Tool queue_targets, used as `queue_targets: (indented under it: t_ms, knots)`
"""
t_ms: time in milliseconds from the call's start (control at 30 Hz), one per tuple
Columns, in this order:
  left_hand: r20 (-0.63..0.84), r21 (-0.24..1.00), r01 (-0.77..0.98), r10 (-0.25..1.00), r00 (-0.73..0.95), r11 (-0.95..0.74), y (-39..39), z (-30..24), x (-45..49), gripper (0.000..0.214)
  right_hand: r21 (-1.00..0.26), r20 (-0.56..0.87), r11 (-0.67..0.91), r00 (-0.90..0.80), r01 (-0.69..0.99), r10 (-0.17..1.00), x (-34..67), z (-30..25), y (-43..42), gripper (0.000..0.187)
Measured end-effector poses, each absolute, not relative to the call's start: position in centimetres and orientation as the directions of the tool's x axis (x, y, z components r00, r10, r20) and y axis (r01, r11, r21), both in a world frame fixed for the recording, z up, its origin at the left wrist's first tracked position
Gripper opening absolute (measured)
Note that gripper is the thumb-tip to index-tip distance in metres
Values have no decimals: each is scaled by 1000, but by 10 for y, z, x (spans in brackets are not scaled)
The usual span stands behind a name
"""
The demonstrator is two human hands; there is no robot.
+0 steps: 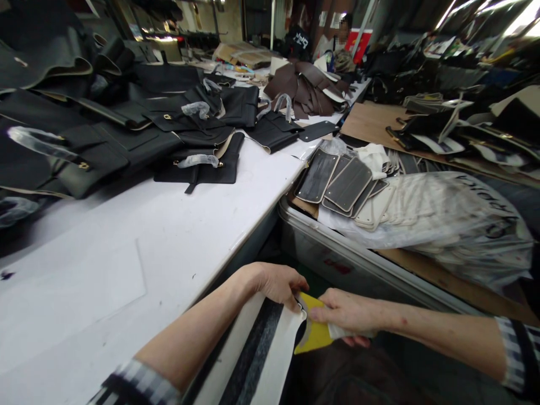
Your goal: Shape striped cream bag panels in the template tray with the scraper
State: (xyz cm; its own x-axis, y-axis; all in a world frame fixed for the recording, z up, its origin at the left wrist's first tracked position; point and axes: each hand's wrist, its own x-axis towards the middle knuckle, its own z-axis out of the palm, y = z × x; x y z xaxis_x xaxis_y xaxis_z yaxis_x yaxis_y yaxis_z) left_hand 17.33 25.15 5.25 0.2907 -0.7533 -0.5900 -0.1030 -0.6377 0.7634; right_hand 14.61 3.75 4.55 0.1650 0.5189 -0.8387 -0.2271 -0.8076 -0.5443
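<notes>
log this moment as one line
left grip: holding black-and-white piece | right grip: holding yellow flat item | yellow flat item: at piece's edge | nearby: white table, black bags

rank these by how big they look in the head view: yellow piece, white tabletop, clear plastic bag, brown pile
1. White tabletop
2. Clear plastic bag
3. Brown pile
4. Yellow piece, partly hidden

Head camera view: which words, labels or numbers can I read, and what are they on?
None reads with certainty.
Plastic bag: large dark letters, turned and creased.
Dark item in the background: white characters, too small and blurred.
Grey bin: red mark, too blurred.
</notes>
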Motion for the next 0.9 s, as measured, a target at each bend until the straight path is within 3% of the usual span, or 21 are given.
queue_targets:
  t_ms: [400,633,900]
  knots:
    - [-564,754,-205,-775,285,-624,253,48,177,70,-487,-873,-812,199,-321,445,131,41,44,58]
    - [-612,700,-193,-717,335,-688,259,52,180,35,-473,-881,-830,186,-297,436,138,43,47,58]
    - [-579,716,-141,-694,428,-684,267,52,177,29,-519,-854,-787,185,-334,485,132,35,55,61]
